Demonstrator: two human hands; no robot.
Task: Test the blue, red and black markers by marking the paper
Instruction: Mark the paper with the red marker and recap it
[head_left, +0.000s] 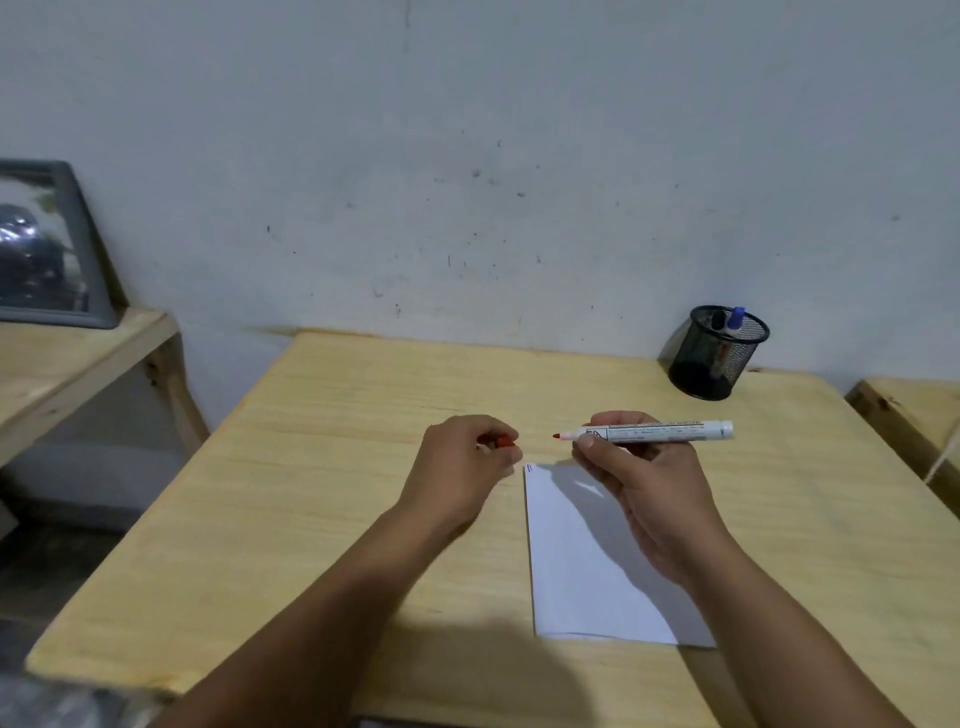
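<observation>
My right hand (636, 478) grips the white-bodied red marker (660, 432) level above the table, its bare red tip pointing left. My left hand (462, 467) is closed around the marker's red cap (503, 442), a short way left of the tip. A white sheet of paper (587, 566) lies on the wooden table (322, 467) under my right hand, with small blue and red marks at its top left corner. The blue marker (735, 318) and the black marker (718, 320) stand capped in the pen holder.
A black mesh pen holder (714, 358) stands at the table's back right by the wall. A framed picture (47, 249) leans on a wooden shelf at the left. Another wooden surface (914, 410) sits at the right edge.
</observation>
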